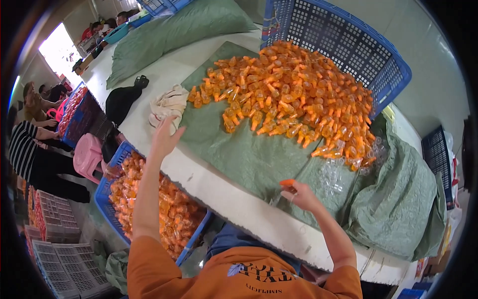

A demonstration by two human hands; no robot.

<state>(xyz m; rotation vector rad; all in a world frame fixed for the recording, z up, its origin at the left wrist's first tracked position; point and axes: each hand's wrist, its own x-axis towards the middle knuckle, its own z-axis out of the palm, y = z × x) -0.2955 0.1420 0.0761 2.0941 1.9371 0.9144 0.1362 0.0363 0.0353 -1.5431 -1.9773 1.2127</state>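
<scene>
Orange shirt [219,275] sits below hands [167,139] — the right [302,197] holds an orange piece [287,183].

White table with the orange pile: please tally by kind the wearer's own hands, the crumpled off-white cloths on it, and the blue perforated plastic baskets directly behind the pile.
Wearer's left hand and right hand: 2
Crumpled off-white cloth: 1
Blue perforated plastic basket: 1
Total: 4

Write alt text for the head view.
A person's right hand, with something orange at its fingers, is over a green sheet heaped with small orange pieces by a blue basket; the open left hand is near a crumpled pale cloth.
</scene>
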